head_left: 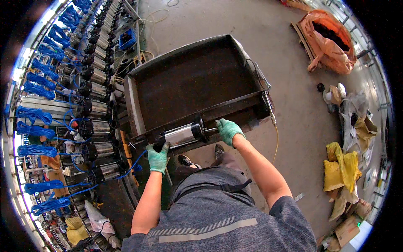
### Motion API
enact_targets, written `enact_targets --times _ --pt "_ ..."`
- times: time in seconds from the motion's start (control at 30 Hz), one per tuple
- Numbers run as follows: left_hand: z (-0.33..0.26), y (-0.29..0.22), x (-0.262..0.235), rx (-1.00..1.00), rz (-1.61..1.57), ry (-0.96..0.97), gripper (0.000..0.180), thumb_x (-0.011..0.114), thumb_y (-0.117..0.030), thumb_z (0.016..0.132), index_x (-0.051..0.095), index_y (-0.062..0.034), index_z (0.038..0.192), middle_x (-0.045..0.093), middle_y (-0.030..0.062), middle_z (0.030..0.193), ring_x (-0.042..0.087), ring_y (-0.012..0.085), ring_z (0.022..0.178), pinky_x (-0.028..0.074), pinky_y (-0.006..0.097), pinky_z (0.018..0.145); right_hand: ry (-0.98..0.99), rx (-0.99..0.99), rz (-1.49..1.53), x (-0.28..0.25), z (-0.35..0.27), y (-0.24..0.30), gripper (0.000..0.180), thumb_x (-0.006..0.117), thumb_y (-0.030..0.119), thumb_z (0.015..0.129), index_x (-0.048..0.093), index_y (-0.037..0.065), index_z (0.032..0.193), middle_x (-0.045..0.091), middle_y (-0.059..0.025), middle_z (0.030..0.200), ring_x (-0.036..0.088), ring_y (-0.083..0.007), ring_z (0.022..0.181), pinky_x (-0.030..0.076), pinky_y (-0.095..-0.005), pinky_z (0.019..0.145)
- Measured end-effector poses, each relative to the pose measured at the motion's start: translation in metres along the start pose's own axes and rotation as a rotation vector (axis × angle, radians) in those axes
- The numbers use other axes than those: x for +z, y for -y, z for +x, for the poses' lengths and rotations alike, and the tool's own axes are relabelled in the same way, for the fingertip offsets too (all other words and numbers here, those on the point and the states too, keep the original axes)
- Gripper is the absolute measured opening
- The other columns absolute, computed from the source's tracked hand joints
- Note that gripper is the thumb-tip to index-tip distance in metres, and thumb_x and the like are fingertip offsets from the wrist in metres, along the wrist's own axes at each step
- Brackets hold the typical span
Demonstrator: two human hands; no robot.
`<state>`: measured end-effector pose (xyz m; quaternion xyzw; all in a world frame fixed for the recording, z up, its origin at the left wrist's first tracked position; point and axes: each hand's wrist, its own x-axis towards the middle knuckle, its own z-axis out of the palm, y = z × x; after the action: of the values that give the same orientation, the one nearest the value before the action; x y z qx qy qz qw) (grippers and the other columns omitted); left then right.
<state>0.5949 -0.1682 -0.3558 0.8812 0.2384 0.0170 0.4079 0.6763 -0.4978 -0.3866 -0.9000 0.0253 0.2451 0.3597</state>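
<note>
A submersible pump [179,135] with a shiny steel body and black ends lies across the near edge of the dark metal tank. My left hand [158,158], in a green glove, is closed round its black left end, where a blue cable [137,162] runs off to the left. At the other end, beyond the black flange [201,128], a thin metal shaft [211,130] sticks out. My right hand [228,130], also gloved in green, has its fingers wrapped round that shaft; its tip is hidden in the glove.
The tank [135,101] has an air gun [268,105] with a yellow hose on its right edge. To the left stand rows of similar pumps [98,108] with coiled blue cables [37,150]. An orange sack [336,56] and yellow bags [342,168] lie on the right.
</note>
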Motion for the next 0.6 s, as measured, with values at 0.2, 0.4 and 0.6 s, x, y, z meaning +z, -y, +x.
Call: enact_targets --times 0.2,0.4,0.6 --pt "-0.004 -0.020 -0.002 -0.091 -0.061 0.035 0.063 0.087 -0.034 0.082 0.050 0.0023 0.119 0.068 0.0151 0.111 0.065 0.0246 0.099 0.052 0.037 0.090 -0.092 -0.004 0.434 0.021 0.005 -0.018 0.036 0.052 0.039 0.105 0.057 0.007 0.122 0.070 -0.0224 0.109 0.067 -0.0415 0.101 0.051 -0.0482 0.082" --pt "-0.001 -0.002 0.002 -0.003 -0.032 -0.007 0.062 0.088 -0.032 0.081 0.051 0.0007 0.118 0.069 0.0145 0.110 0.066 0.0255 0.098 0.052 0.038 0.092 0.042 -0.050 0.621 0.004 -0.007 -0.007 0.025 0.060 0.012 0.103 0.057 0.010 0.127 0.070 -0.0056 0.108 0.061 -0.0133 0.092 0.051 -0.0298 0.078" --pt "0.003 0.008 0.005 0.003 -0.042 -0.001 0.065 0.088 -0.037 0.081 0.050 0.0014 0.118 0.068 0.0163 0.110 0.065 0.0269 0.099 0.051 0.039 0.092 -0.017 -0.175 0.696 0.015 0.002 -0.018 0.022 0.063 0.008 0.100 0.061 0.009 0.122 0.069 -0.0012 0.106 0.059 -0.0110 0.091 0.050 -0.0273 0.077"
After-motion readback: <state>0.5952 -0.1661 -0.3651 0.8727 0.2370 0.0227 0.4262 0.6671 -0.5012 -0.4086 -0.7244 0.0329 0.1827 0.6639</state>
